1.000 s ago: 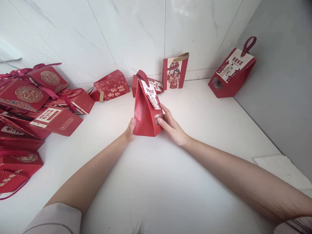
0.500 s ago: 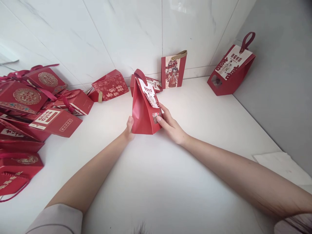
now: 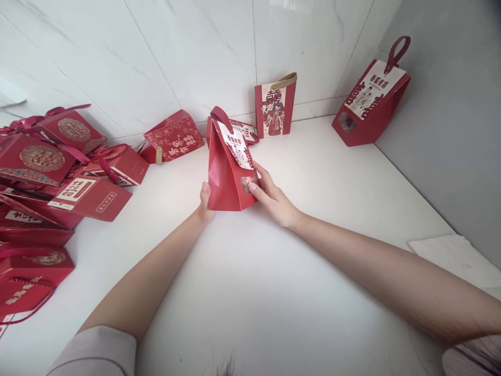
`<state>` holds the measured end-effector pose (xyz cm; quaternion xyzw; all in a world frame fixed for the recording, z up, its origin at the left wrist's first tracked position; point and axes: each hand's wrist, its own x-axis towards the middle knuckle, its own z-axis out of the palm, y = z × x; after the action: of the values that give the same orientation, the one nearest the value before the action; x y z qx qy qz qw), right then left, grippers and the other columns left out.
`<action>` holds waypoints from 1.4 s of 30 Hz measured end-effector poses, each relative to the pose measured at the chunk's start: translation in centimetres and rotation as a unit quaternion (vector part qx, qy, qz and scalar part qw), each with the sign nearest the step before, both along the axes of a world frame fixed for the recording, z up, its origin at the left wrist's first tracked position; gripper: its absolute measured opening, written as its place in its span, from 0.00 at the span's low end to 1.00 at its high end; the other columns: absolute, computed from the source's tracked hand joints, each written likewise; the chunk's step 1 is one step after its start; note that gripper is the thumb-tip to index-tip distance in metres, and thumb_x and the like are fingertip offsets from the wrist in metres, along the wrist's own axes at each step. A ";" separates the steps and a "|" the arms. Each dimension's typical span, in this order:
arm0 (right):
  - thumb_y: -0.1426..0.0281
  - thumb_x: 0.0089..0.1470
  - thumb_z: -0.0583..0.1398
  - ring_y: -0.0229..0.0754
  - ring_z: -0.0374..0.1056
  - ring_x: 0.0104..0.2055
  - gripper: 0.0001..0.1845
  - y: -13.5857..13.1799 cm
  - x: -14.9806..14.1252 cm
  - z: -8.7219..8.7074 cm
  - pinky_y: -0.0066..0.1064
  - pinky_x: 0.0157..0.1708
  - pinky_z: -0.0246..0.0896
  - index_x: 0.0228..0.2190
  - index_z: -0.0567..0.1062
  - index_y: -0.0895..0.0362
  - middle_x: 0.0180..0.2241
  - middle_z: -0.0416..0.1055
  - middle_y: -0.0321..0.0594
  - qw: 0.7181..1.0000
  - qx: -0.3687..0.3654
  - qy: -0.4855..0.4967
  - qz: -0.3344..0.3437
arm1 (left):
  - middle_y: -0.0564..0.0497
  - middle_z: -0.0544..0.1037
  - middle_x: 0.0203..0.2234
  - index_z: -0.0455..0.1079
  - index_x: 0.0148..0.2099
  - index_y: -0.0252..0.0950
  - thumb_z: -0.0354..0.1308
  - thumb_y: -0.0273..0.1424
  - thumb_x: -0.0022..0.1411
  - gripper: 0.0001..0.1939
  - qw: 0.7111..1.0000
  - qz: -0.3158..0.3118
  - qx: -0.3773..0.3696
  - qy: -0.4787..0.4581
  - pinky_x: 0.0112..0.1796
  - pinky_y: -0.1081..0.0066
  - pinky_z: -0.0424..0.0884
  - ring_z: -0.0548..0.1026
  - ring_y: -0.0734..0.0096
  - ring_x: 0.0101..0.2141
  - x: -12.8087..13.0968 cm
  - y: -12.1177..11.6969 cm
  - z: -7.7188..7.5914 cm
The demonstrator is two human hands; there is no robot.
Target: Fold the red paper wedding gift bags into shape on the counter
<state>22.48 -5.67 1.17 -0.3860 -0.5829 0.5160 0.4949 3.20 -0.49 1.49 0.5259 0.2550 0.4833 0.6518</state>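
Note:
Between my hands is a red gift box (image 3: 225, 183), upright, with a ribbon loop on top, a white printed label and a small clear window low on one face. My left hand (image 3: 205, 201) is closed on its left side, thumb at the edge and most fingers hidden behind. My right hand (image 3: 272, 193) grips the right side, its thumb by the window. Right behind it lies another red box (image 3: 243, 128), partly covered. A flat-looking red box with a gold strap (image 3: 275, 109) leans against the wall. A flowered red box (image 3: 176, 137) lies on its side to the left.
Several red gift boxes with ribbons (image 3: 43, 159) are heaped along the left. At the back right corner a windowed red box (image 3: 370, 104) stands against the grey panel (image 3: 442, 130). White tissue (image 3: 450, 256) lies on the white table (image 3: 250, 292) at right.
My view has shifted slightly, so most things sit a little higher or further left. Both hands keep hold of the gift box, which has turned a little, its window now showing more.

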 end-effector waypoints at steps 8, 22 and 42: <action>0.41 0.65 0.57 0.48 0.62 0.72 0.50 0.4 0.0 -0.4 0.48 0.75 0.49 0.75 0.46 0.48 0.71 0.63 0.43 1.000 -0.007 0.003 -0.008 | 0.45 0.75 0.65 0.74 0.61 0.37 0.53 0.65 0.63 0.42 1.000 -0.009 0.003 -0.025 0.66 0.54 0.70 0.57 0.42 0.74 -0.5 0.6 -1.0; 0.41 0.65 0.56 0.50 0.62 0.71 0.50 0.6 0.0 -0.7 0.51 0.75 0.50 0.75 0.45 0.49 0.70 0.64 0.45 1.000 -0.005 -0.012 -0.012 | 0.46 0.74 0.65 0.72 0.63 0.37 0.52 0.63 0.66 0.40 0.999 0.021 0.014 -0.021 0.68 0.54 0.68 0.54 0.43 0.74 0.1 0.0 0.0; 0.40 0.63 0.58 0.49 0.62 0.72 0.51 0.5 0.0 -0.5 0.48 0.75 0.50 0.75 0.46 0.47 0.70 0.64 0.42 1.000 -0.013 0.003 -0.012 | 0.41 0.75 0.64 0.74 0.60 0.33 0.56 0.64 0.63 0.41 0.998 -0.008 0.058 -0.033 0.73 0.53 0.57 0.56 0.47 0.74 0.1 0.3 -0.1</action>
<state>22.45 -5.15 0.71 -0.3981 -0.5698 0.5190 0.4975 3.27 -0.22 1.35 0.5487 0.2006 0.5090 0.6321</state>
